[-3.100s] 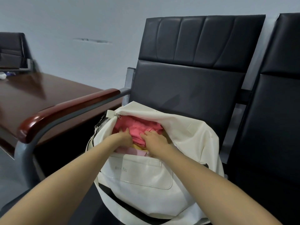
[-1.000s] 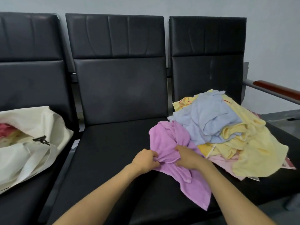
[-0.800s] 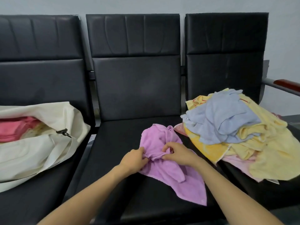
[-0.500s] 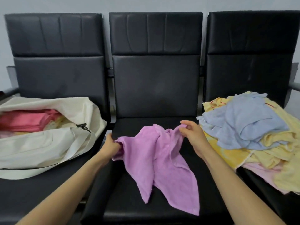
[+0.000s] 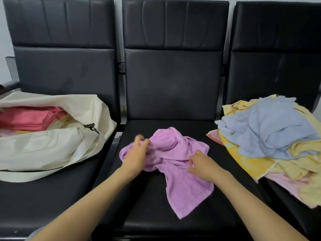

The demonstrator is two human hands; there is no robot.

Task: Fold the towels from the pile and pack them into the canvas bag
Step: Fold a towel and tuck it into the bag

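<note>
A crumpled purple towel lies on the middle black seat. My left hand rests on the towel's left part with its fingers spread and blurred. My right hand sits on the towel's right side, thumb and fingers curled and pinching a fold. The cream canvas bag lies open on the left seat, with folded pink towels inside. The pile of unfolded towels, blue on top of yellow and pink ones, covers the right seat.
Three black padded chairs stand in a row with their backrests against a pale wall. The bag's strap trails along the left seat's front. A metal armrest end shows at far left.
I turned from the bag to the pile and pulled the purple towel onto the middle seat. Half a second ago both hands held it stretched up; now it lies crumpled on the seat.
</note>
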